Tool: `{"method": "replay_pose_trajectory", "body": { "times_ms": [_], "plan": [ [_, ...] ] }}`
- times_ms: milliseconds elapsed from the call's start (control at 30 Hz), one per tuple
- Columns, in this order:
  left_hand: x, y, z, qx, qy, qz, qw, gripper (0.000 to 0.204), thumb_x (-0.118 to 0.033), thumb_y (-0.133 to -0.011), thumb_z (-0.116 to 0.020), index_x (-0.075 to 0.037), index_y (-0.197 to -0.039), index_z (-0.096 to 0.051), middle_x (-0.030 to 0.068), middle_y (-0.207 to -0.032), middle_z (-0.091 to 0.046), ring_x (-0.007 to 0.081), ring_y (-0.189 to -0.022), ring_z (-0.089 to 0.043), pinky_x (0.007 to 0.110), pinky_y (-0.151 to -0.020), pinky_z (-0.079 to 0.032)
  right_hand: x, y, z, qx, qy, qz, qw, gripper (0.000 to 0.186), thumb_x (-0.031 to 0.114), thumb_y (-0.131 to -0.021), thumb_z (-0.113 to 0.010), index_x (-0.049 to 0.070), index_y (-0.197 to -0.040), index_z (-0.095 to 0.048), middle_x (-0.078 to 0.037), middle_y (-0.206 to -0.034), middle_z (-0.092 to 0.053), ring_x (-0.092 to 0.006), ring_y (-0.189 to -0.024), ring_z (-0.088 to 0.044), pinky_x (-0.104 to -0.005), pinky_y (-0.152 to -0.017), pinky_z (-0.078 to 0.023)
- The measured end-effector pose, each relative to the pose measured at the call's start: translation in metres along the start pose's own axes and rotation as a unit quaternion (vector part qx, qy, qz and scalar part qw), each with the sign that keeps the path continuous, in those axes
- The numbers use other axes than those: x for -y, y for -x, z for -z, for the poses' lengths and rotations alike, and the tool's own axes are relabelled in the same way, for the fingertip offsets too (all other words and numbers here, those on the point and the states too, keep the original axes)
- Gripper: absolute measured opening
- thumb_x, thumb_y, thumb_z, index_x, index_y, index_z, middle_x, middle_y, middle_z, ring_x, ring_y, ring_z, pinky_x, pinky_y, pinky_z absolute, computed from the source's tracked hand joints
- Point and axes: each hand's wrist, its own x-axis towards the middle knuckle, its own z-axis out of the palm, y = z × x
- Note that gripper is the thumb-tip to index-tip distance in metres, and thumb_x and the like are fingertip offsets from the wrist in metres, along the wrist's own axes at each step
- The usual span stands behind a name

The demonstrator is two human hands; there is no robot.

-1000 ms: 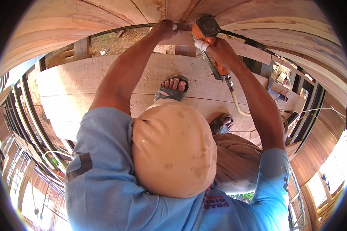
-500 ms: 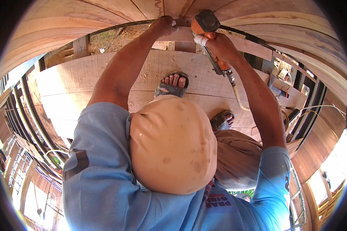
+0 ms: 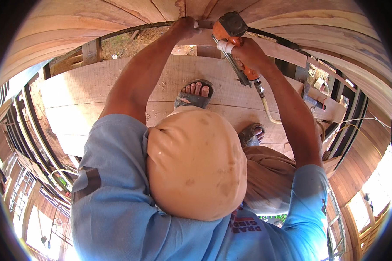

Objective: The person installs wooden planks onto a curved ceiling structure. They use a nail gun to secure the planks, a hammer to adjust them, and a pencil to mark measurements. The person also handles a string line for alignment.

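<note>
In the head view my right hand [image 3: 250, 54] is wrapped round the grip of an orange pneumatic nail gun [image 3: 251, 73]. The tool's black-capped head [image 3: 231, 25] is up against the lower edge of the plank wall, and its long magazine slants down beside the grip. An air hose [image 3: 266, 105] runs from the fitting at its base. To the left of the nail gun, my left hand [image 3: 186, 28] is closed with its fingers curled on a narrow wooden board [image 3: 205, 25] along that edge. The nail gun's nose and some left fingertips are hidden.
Curved wooden planks [image 3: 96, 21] rise across the far side. Below lie wide pale boards [image 3: 130, 87] with gaps showing ground [image 3: 117, 45]. Dark beams [image 3: 30, 108] stand at the left, and a loose cable [image 3: 361, 119] hangs at the right.
The nail gun and my right hand have shifted slightly left, toward my left hand. My left hand stays in nearly the same place on the board.
</note>
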Motion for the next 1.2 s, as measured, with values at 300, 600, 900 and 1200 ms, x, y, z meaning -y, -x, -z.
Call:
{"method": "replay_pose_trajectory", "body": {
  "times_ms": [300,600,900,1200],
  "plan": [
    [-0.018,0.009,0.014,0.009,0.067,-0.019,0.998,0.053,-0.03,-0.088,-0.07,-0.011,-0.136,-0.06,0.0082,-0.09,-0.074,0.0188,-0.065,-0.068,0.034,-0.066,-0.056,0.003,0.007,-0.012,0.011,-0.016,-0.003,1.0,0.042,0.048,-0.087,-0.074,0.007,-0.097,-0.072,0.0,-0.062,-0.056,-0.0121,-0.052,-0.051,-0.0329,-0.05,-0.04],
    [-0.006,0.004,0.008,0.012,0.065,-0.01,0.998,0.051,-0.032,-0.087,-0.071,-0.009,-0.132,-0.061,0.0105,-0.099,-0.075,0.0227,-0.088,-0.072,0.038,-0.084,-0.055,0.006,0.008,-0.014,0.008,0.007,-0.023,1.0,0.039,0.045,-0.087,-0.075,0.006,-0.091,-0.069,0.001,-0.056,-0.052,-0.0108,-0.045,-0.049,-0.0313,-0.044,-0.038],
    [-0.027,0.007,0.024,0.065,0.016,0.029,0.997,0.039,-0.037,-0.087,-0.071,-0.007,-0.11,-0.073,0.0134,-0.096,-0.075,0.0268,-0.088,-0.072,0.039,-0.083,-0.055,-0.003,-0.005,-0.005,-0.042,-0.011,0.075,0.996,0.044,0.05,-0.086,-0.075,0.007,-0.086,-0.067,0.002,-0.055,-0.051,-0.0109,-0.047,-0.049,-0.0322,-0.048,-0.039],
    [-0.013,0.005,0.01,-0.002,0.105,-0.022,0.994,0.049,-0.032,-0.086,-0.072,-0.017,-0.131,-0.062,0.0114,-0.108,-0.074,0.0281,-0.091,-0.072,0.04,-0.086,-0.056,0.001,-0.014,-0.014,-0.017,0.001,0.06,0.998,0.042,0.048,-0.089,-0.072,0.007,-0.091,-0.068,0.001,-0.058,-0.053,-0.0104,-0.048,-0.049,-0.0316,-0.048,-0.039]
  ]
}}
